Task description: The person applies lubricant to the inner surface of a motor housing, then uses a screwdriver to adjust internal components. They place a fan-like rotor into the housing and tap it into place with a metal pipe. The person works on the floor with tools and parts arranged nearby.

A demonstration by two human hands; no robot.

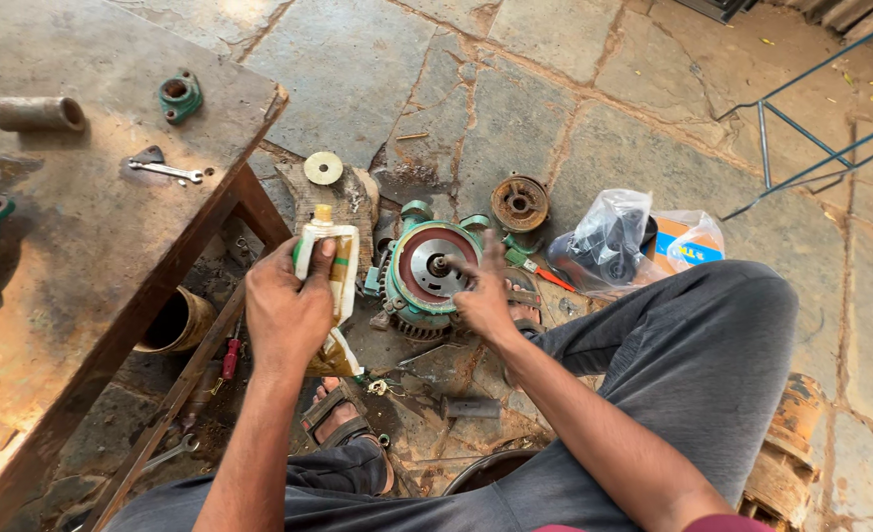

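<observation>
Left hand (pixel 287 307): fingers wrapped around a pale squeeze bottle (pixel 333 271), held upright just left of the motor. Right hand (pixel 481 296): fingertips pressed to the shaft at the centre of the green motor (pixel 425 271), which lies on the stone floor. Rusty pulley (pixel 519 202): beyond the motor. Plastic bag (pixel 614 236): right of the motor. Wooden table (pixel 82 246): left of the motor, bearing a spanner (pixel 166 170).

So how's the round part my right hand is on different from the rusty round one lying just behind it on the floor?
The green motor body has a reddish face with a shaft at its centre, touched by the right hand; the rusty pulley lies untouched. The motor body is larger, the pulley smaller. The motor body is painted green, the pulley is brown with rust. Both are round and sit on the stone floor.
</observation>
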